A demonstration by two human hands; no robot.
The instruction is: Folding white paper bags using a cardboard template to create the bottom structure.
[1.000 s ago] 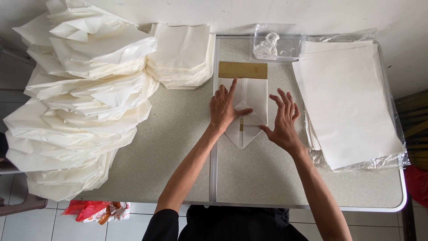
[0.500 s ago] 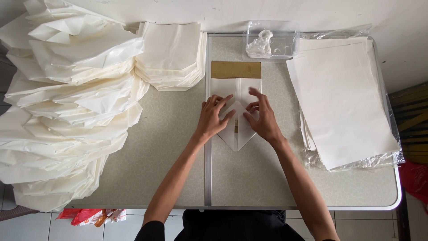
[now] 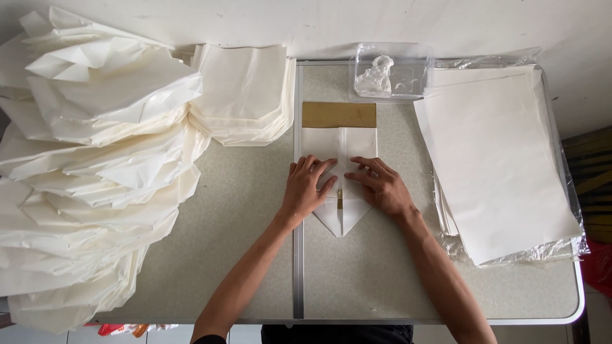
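Head camera: a folded white paper sheet (image 3: 339, 181) is pressed flat at the centre of the grey table (image 3: 376, 280), its long axis running near to far, its pointed end toward the near edge and a brown cardboard template (image 3: 338, 114) at its far end. The left hand (image 3: 306, 190) and right hand (image 3: 381, 186) are laid palm-down with fingers spread, one on each side of the centre crease, equally close; nothing is pinched. Unfolded sheets (image 3: 500, 162) are stacked to the right, finished paper bags (image 3: 245, 95) to the far left.
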